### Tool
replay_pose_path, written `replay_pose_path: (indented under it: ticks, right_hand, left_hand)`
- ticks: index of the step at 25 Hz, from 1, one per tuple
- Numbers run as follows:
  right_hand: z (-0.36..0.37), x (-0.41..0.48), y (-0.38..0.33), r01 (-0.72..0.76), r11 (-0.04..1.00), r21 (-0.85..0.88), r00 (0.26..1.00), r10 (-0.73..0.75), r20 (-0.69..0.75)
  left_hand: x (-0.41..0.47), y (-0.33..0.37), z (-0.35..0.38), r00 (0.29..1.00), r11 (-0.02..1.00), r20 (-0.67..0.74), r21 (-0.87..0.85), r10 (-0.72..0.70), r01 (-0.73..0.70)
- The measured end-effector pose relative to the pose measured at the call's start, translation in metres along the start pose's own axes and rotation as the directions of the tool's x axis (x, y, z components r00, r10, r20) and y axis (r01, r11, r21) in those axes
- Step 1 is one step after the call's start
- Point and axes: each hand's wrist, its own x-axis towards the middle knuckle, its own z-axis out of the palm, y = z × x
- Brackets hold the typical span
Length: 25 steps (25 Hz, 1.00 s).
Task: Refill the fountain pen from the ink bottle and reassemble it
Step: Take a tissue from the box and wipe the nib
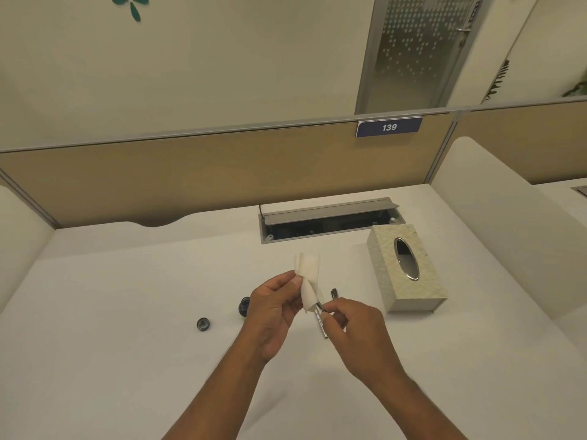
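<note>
My left hand [273, 308] pinches a white tissue [308, 277] that stands up above the fingers and wraps the nib end of the pen section. My right hand [355, 325] grips that pen section [320, 308] by its other end, the nib pointing up-left into the tissue. A slim metallic pen part [321, 325] lies on the desk just below, between my hands. A dark pen piece [334, 293] lies just beyond my right hand. The open ink bottle [244, 308] stands left of my left hand, partly hidden by it. Its dark cap [203, 323] lies further left.
A patterned tissue box [409, 271] stands to the right of my hands. A metal cable tray [330, 219] with its lid raised is sunk into the white desk [127, 312] behind. A beige partition [190, 173] closes the back; white dividers flank both sides.
</note>
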Motion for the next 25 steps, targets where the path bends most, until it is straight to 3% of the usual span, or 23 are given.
replay_pose_path:
  ticks: [15, 25]
  right_hand:
    - [0.003, -0.009, -0.004, 0.043, 0.995, -0.088, 0.999, -0.043, 0.003]
    - [0.000, -0.008, -0.015, 0.041, 0.998, 0.046, 0.996, -0.038, -0.078]
  left_hand:
    - [0.005, -0.001, -0.006, 0.983, 1.000, -0.185, -0.016, 0.002, -0.005]
    - [0.004, 0.004, -0.015, 0.974, 0.997, -0.222, 0.074, 0.052, -0.036]
